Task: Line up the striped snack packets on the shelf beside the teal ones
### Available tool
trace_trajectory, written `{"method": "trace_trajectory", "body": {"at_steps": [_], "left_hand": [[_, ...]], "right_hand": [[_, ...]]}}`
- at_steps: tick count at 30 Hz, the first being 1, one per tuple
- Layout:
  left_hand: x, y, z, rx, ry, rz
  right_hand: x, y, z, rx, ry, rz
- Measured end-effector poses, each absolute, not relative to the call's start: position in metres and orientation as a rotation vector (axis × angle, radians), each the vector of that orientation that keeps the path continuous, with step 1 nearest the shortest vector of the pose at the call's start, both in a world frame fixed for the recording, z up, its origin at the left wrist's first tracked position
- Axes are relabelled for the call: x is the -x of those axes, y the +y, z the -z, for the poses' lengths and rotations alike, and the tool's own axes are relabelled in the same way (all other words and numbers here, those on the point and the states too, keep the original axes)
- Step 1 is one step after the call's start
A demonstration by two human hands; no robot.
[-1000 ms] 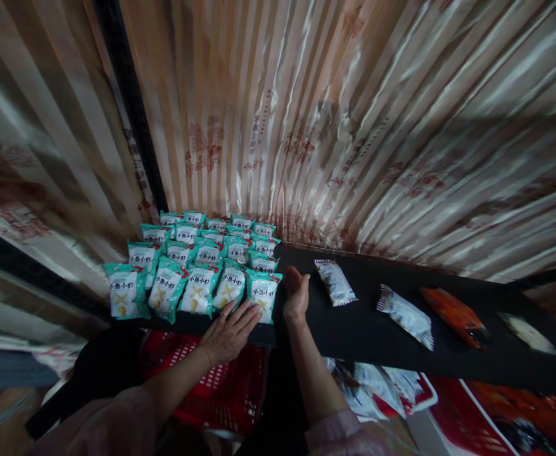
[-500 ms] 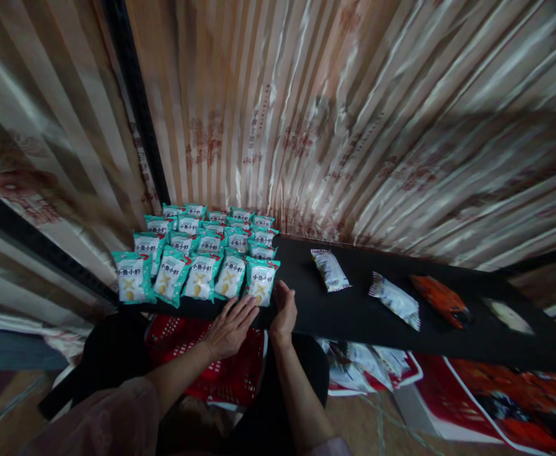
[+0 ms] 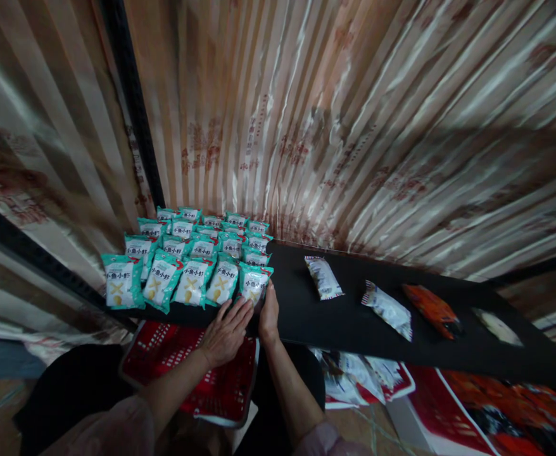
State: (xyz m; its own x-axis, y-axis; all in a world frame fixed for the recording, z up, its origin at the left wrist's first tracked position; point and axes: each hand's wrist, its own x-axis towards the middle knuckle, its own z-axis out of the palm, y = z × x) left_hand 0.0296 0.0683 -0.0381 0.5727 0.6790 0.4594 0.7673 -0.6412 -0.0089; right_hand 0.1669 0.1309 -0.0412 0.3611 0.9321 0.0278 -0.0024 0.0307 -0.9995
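Several teal snack packets (image 3: pixel 190 256) stand in rows at the left end of a black shelf (image 3: pixel 354 316). My left hand (image 3: pixel 227 329) lies open with its fingers stretched out on the shelf's front edge, fingertips touching the bottom of the nearest front packet (image 3: pixel 253 284). Beside that same packet, my right hand (image 3: pixel 269 313) stands on edge against its right side, fingers straight and together, holding nothing.
Along the shelf to the right lie two white packets (image 3: pixel 323 277) (image 3: pixel 388 309), an orange packet (image 3: pixel 432 310) and a pale one (image 3: pixel 499 326). A red basket (image 3: pixel 187 373) sits below the shelf. Striped shiny curtain fabric hangs behind. More packets and printed sheets lie on the floor.
My right hand has drawn back and left from the shelf's middle to the right side of the front packet. My left hand has stayed at the front edge.
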Motion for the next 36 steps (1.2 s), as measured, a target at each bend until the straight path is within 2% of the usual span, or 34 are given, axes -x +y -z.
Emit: {"method": "trace_trajectory", "body": {"at_steps": [16, 36], "left_hand": [[-0.038, 0.062, 0.044, 2.486, -1.293, 0.618], [-0.076, 0.037, 0.062, 2.348, -1.512, 0.772]], "right_hand": [[-0.178, 0.112, 0.027, 1.420, -1.229, -0.864], [-0.181, 0.086, 0.025, 1.366, -1.347, -1.039]]}}
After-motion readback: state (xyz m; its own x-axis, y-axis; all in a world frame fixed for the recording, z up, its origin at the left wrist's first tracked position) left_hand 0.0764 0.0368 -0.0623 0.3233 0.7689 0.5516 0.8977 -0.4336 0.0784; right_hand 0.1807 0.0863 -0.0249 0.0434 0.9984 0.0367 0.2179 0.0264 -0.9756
